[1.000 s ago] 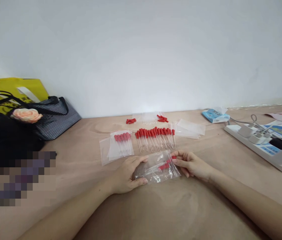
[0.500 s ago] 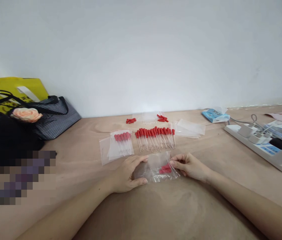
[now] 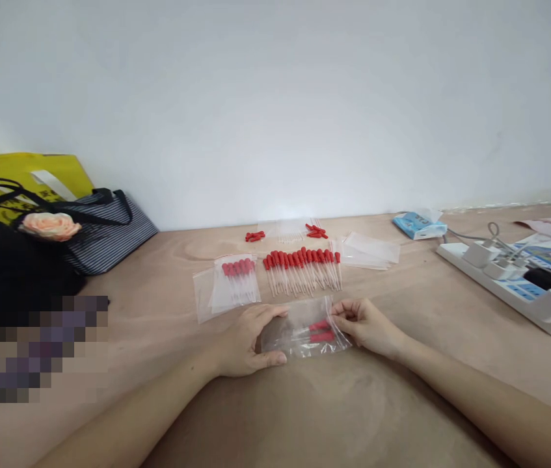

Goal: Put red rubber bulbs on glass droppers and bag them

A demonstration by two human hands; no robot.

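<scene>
A clear zip bag (image 3: 299,313) lies flat on the table in front of me, with two red-bulbed droppers (image 3: 322,337) inside, bulbs toward the right. My left hand (image 3: 246,338) holds the bag's left end, thumb at the near edge and fingers at the far edge. At the right end, my right hand (image 3: 360,325) pinches the bag's mouth between thumb and fingers; its fingertips are partly hidden. Just beyond are a row of red-bulbed droppers (image 3: 299,260) and, to their left, a filled zip bag (image 3: 236,279) on other bags.
Flat clear bags (image 3: 370,250) lie right of the row. Loose red bulbs (image 3: 254,236) and thin clear tubes (image 3: 291,231) sit near the wall. A power strip (image 3: 475,270) and tissue pack (image 3: 419,225) stand right; a striped bag (image 3: 109,227) and yellow bag (image 3: 67,169) stand left.
Inside the bag, the two red bulbs now lie farther apart, one above the other. My right hand still pinches the bag's mouth and my left hand has hardly moved.
</scene>
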